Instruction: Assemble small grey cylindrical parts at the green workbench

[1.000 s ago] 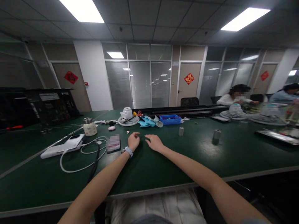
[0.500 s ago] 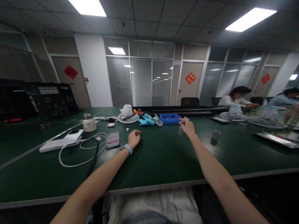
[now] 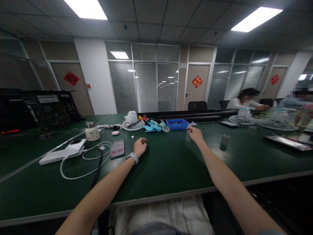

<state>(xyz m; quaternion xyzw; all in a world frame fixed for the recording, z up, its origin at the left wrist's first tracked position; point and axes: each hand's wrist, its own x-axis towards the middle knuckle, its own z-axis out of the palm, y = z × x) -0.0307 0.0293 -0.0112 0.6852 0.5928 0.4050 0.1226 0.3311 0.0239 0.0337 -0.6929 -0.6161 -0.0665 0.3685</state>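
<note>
My left hand [image 3: 140, 147] rests on the green table with its fingers loosely bent and nothing in them; a watch sits on that wrist. Near it lie a small pinkish-white earbud [image 3: 132, 137] and a phone [image 3: 117, 149] with a blurred-out face. My right hand [image 3: 196, 134] reaches forward, thumb and fingers closed at the top of a small grey cylinder [image 3: 188, 136] that stands upright on the table. The fingertips partly cover its top. A second, similar grey cylinder [image 3: 225, 140] stands upright to the right of my right forearm.
A blue tray [image 3: 177, 124] of small parts, light-blue fan blades [image 3: 153, 126] and a white fan body [image 3: 132, 121] lie ahead. Left are a flask [image 3: 92, 132], a white power bank [image 3: 61, 154] and a looped cable [image 3: 73, 178]. Two people sit at the far right beside fan parts.
The camera view has shifted slightly. Both hands keep nearly the same places, my right hand staying at the small grey cylinder, which stands where it was.
</note>
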